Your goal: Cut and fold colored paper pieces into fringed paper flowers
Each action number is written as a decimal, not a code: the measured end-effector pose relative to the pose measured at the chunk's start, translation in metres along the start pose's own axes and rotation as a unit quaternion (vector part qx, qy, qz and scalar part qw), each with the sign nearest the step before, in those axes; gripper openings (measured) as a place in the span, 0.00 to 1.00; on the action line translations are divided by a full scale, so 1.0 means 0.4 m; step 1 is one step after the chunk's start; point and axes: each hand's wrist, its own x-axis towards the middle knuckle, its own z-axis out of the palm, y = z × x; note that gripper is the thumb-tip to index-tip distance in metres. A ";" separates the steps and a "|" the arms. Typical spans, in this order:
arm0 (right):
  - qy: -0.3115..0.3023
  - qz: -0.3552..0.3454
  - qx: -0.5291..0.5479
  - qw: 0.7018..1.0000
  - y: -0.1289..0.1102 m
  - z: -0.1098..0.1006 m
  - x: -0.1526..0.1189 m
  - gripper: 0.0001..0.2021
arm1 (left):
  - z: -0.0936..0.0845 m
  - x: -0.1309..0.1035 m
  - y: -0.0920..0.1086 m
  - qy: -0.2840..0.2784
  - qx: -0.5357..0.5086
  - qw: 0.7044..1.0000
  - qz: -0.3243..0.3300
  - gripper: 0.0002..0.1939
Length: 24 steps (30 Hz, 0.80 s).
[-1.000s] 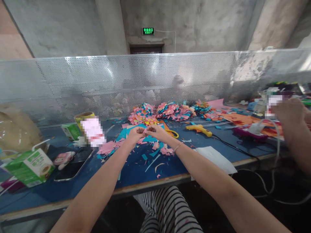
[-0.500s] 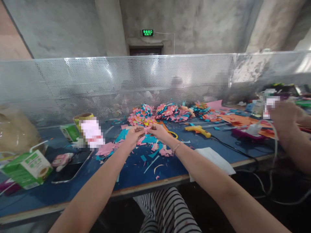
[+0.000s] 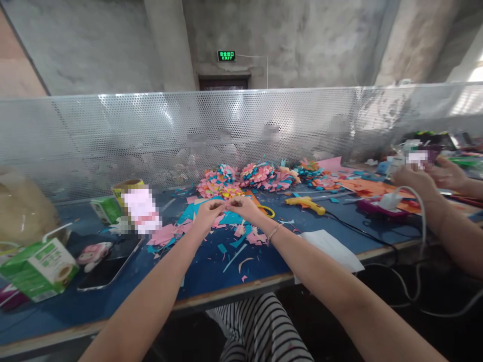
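Note:
My left hand (image 3: pixel 209 213) and my right hand (image 3: pixel 244 208) meet fingertip to fingertip over the blue table, both closed in a pinch. What lies between the fingers is hidden or too small to make out. Pink paper scraps (image 3: pixel 169 234) and blue paper pieces (image 3: pixel 190 212) are spread beneath and around them. Just beyond the fingers sit bunched paper flowers (image 3: pixel 221 181) in pink, blue and yellow, with a second cluster of paper flowers (image 3: pixel 260 174) to their right. The yellow handle of a tool, perhaps scissors (image 3: pixel 268 211), shows beside my right hand.
A yellow glue gun (image 3: pixel 305 203) with a black cord lies to the right, near a white sheet (image 3: pixel 330 249). Leftward are a phone (image 3: pixel 109 271), a green carton (image 3: pixel 41 269) and a tape roll (image 3: pixel 130 186). Another person's hands (image 3: pixel 415 183) work at far right. A perforated metal screen (image 3: pixel 151 130) stands behind.
My fingertips have drawn together, and the pink bit seen between them earlier is now mostly hidden. At far right, the other person's hands have shifted and moved apart.

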 end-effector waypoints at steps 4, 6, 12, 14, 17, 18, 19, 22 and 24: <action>0.042 -0.006 -0.028 0.999 0.000 -0.006 0.000 0.10 | -0.004 0.008 -0.009 0.013 -0.016 1.000 -0.007 0.10; 0.065 -0.013 -0.043 0.997 -0.005 -0.011 -0.002 0.10 | -0.007 0.009 -0.006 0.048 -0.060 0.995 -0.066 0.10; 0.077 -0.124 -0.080 0.986 -0.005 -0.017 -0.003 0.05 | -0.011 -0.002 0.022 -0.059 -0.189 0.928 -0.317 0.18; 0.072 -0.163 -0.080 0.981 0.007 -0.015 0.000 0.04 | -0.008 -0.004 0.021 -0.064 -0.209 0.930 -0.295 0.13; 0.079 -0.181 -0.083 0.977 0.025 -0.008 0.005 0.03 | -0.002 -0.005 0.011 -0.049 -0.206 0.944 -0.252 0.07; 0.083 -0.181 -0.085 0.976 0.029 -0.007 0.006 0.03 | 0.000 -0.006 0.008 -0.043 -0.204 0.947 -0.243 0.06; 0.085 -0.180 -0.088 0.976 0.031 -0.006 0.005 0.03 | 0.002 -0.006 0.006 -0.036 -0.206 0.949 -0.235 0.05; 0.086 -0.187 -0.104 0.973 0.025 -0.005 0.001 0.04 | 0.006 -0.008 0.008 -0.017 -0.228 0.949 -0.219 0.02; 0.091 -0.200 -0.111 0.969 0.016 -0.004 -0.003 0.05 | 0.007 -0.009 0.013 -0.011 -0.244 0.947 -0.211 0.01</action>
